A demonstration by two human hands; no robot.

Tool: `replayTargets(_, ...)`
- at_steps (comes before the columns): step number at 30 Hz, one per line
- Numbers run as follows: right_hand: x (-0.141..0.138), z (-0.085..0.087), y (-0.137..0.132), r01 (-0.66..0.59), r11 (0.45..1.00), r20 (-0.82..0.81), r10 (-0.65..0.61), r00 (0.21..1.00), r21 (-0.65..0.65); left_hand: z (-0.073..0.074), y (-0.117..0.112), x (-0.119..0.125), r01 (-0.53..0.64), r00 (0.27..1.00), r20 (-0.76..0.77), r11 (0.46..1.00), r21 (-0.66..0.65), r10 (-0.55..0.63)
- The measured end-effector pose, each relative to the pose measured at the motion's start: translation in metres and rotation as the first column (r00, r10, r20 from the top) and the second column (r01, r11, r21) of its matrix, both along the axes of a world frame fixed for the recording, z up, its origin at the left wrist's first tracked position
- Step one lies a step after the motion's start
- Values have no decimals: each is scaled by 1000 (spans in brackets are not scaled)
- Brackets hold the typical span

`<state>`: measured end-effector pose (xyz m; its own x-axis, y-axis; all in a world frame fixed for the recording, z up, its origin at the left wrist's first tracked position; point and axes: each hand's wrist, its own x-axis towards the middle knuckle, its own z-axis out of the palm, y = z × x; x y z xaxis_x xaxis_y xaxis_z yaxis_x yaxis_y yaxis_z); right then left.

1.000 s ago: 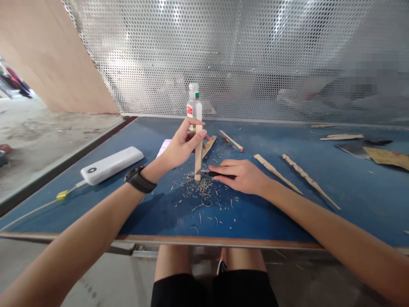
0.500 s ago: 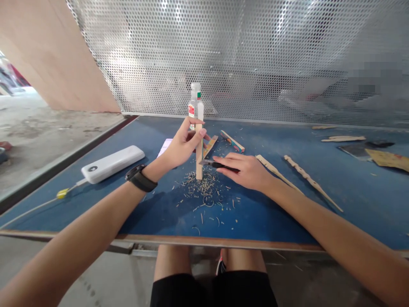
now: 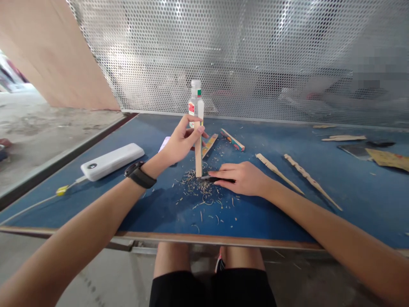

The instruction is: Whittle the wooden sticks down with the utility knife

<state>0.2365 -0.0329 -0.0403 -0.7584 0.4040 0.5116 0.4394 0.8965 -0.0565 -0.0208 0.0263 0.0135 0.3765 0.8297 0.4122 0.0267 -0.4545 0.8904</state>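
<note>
My left hand (image 3: 180, 143) pinches the top of a pale wooden stick (image 3: 198, 155), holding it upright with its lower end on the blue table (image 3: 153, 209). My right hand (image 3: 241, 178) is closed round a dark-handled knife (image 3: 213, 179), with the blade at the foot of the stick. A heap of wood shavings (image 3: 204, 196) lies round the stick's base. A black band sits on my left wrist.
A clear bottle (image 3: 196, 104) stands behind the stick. A white power bank (image 3: 111, 161) with a cable lies at the left. Two carved sticks (image 3: 297, 175) lie at the right, coloured sticks (image 3: 231, 140) behind. Perforated metal sheet walls the table's far side.
My right hand lifted the knife up the stick half a second ago and has now brought it back down to the stick's foot. The left hand kept its hold.
</note>
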Motion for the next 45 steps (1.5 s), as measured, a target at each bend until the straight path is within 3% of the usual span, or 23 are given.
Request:
replayTargets(9, 1, 7, 10, 140, 986, -183, -122, 975, 88, 2, -2, 2, -31, 999, -9, 1000, 4, 31)
replayTargets(19, 2, 0, 1, 8, 1000, -98, -7, 995, 6, -2, 2, 1, -69, 998, 5, 998, -12, 70)
replayTargets(24, 1, 2, 3, 29, 1000, -118, -30, 993, -7, -3, 2, 1, -74, 997, -5, 997, 8, 74)
replayTargets(28, -1, 6, 11, 118, 992, -223, -104, 969, 50, -2, -1, 3, -74, 997, 7, 993, 91, 74)
replayTargets(31, -1, 5, 11, 112, 991, -214, -93, 972, 79, -1, -2, 4, -81, 997, 1, 990, 116, 81)
replayTargets(45, 0, 4, 6, -32, 999, -188, 23, 982, -42, -8, 7, 0, -111, 994, -9, 994, 10, 111)
